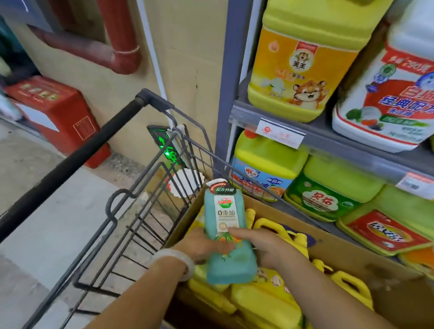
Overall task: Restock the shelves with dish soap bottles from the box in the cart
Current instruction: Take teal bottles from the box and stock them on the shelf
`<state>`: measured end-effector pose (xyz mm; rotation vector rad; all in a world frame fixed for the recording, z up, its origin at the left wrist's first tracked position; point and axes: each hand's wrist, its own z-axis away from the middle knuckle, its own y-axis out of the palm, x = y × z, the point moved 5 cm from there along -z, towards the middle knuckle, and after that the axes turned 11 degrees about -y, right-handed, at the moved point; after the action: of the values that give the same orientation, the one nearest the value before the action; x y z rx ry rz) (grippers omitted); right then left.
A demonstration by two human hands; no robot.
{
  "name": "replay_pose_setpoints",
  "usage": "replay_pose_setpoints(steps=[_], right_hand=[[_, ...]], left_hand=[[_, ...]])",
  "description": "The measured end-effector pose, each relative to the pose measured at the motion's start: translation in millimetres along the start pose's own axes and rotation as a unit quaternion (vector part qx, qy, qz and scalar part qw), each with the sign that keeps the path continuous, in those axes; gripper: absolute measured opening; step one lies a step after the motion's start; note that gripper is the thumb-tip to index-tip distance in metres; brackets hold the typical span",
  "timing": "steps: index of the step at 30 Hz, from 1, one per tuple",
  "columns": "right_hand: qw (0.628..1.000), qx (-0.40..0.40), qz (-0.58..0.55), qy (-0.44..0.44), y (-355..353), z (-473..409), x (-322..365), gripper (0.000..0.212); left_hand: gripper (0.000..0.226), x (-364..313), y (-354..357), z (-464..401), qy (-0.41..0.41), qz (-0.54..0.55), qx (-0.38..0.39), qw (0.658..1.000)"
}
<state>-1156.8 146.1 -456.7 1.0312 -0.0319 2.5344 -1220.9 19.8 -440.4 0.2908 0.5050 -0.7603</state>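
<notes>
A teal dish soap bottle (226,230) with a white label is held above the cardboard box (343,248) in the wire cart (143,219). My left hand (200,246) grips its left side, and my right hand (264,245) grips its right side with the thumb across the label. Under it, several yellow soap jugs (267,306) lie packed in the box. The grey shelves (336,141) on the right hold large yellow, green and white detergent jugs.
The cart's black handle bar (66,163) runs across the left. A red box (55,115) stands on the floor by the beige wall. A red pipe (117,43) runs along the wall above. A price tag (280,132) hangs on the shelf edge.
</notes>
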Motion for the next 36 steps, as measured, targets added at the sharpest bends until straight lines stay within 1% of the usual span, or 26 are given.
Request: replay_pose_setpoints(steps=[1, 2, 4, 6, 10, 12, 13, 14, 16, 17, 19, 22, 23, 25, 26, 28, 29, 32, 34, 35, 36], right_hand=[[1.0, -0.011, -0.006, 0.0, -4.0, 4.8, -2.6, 0.02], [1.0, -0.02, -0.016, -0.002, -5.7, 12.0, -5.6, 0.016], [0.999, -0.025, -0.044, -0.011, -7.5, 23.2, -15.2, 0.016], [0.997, -0.029, -0.055, -0.043, -9.3, 39.0, -20.5, 0.022], [0.989, -0.06, -0.059, -0.125, -34.8, 78.3, -18.8, 0.042], [0.981, -0.068, -0.068, -0.168, -56.7, 105.5, -12.3, 0.039], [0.976, -0.074, -0.074, -0.191, -70.3, 120.7, -9.6, 0.039], [0.97, -0.082, -0.083, -0.213, -85.2, 136.6, -7.6, 0.042], [0.955, -0.099, -0.09, -0.263, -117.2, 173.2, -5.1, 0.054], [0.948, -0.11, -0.09, -0.286, -134.5, 193.4, -5.1, 0.065], [0.932, -0.135, -0.097, -0.322, -171.6, 238.0, -10.1, 0.083], [0.906, -0.182, -0.107, -0.366, -231.5, 310.8, -30.6, 0.08], [0.898, -0.201, -0.106, -0.377, -252.0, 336.8, -41.1, 0.08], [0.882, -0.241, -0.105, -0.392, -292.4, 388.4, -66.8, 0.081], [0.876, -0.261, -0.101, -0.394, -312.2, 414.1, -81.5, 0.081], [0.863, -0.302, -0.097, -0.392, -351.1, 464.5, -113.4, 0.082], [0.856, -0.322, -0.095, -0.393, -369.2, 488.8, -129.7, 0.081], [0.826, -0.388, -0.108, -0.395, -420.0, 558.5, -178.7, 0.069], [0.801, -0.432, -0.119, -0.396, -449.1, 599.8, -208.2, 0.071], [0.789, -0.451, -0.129, -0.397, -462.6, 618.6, -221.9, 0.071], [0.777, -0.466, -0.138, -0.401, -475.8, 636.1, -234.5, 0.068]], left_hand=[[0.053, -2.9, 1.4, 1.2, 0.004, -0.019, -0.015, 1.0], [0.052, -4.0, 2.1, 2.4, 0.006, -0.049, -0.045, 0.998], [0.065, -3.3, 6.2, 8.4, 0.007, -0.087, -0.084, 0.993], [0.074, 1.7, 15.5, 17.8, 0.021, -0.085, -0.092, 0.992], [0.093, -3.5, 49.0, 42.3, 0.064, -0.045, -0.093, 0.993], [0.116, -13.8, 75.8, 55.3, 0.084, -0.036, -0.073, 0.993], [0.122, -20.3, 91.8, 61.1, 0.1, -0.039, -0.059, 0.993], [0.118, -26.0, 109.2, 68.1, 0.122, -0.057, -0.05, 0.99], [0.102, -38.1, 152.4, 90.7, 0.156, -0.097, -0.02, 0.983], [0.097, -43.6, 176.2, 101.7, 0.172, -0.114, -0.01, 0.978], [0.098, -50.9, 227.0, 124.2, 0.208, -0.133, 0.001, 0.969], [0.108, -45.8, 317.0, 154.6, 0.256, -0.161, 0.046, 0.952], [0.103, -39.9, 348.4, 164.2, 0.26, -0.166, 0.059, 0.949], [0.084, -24.8, 410.5, 182.0, 0.269, -0.176, 0.087, 0.943], [0.085, -16.8, 441.8, 187.5, 0.279, -0.19, 0.096, 0.936], [0.109, 0.3, 505.0, 202.9, 0.296, -0.231, 0.111, 0.92], [0.113, 9.7, 536.1, 210.3, 0.299, -0.244, 0.126, 0.914], [0.105, 37.5, 628.2, 232.4, 0.305, -0.268, 0.192, 0.893], [0.104, 52.9, 686.3, 245.4, 0.32, -0.294, 0.234, 0.87], [0.094, 59.8, 712.1, 253.2, 0.321, -0.306, 0.251, 0.861], [0.079, 65.9, 738.1, 257.7, 0.326, -0.318, 0.268, 0.849]])
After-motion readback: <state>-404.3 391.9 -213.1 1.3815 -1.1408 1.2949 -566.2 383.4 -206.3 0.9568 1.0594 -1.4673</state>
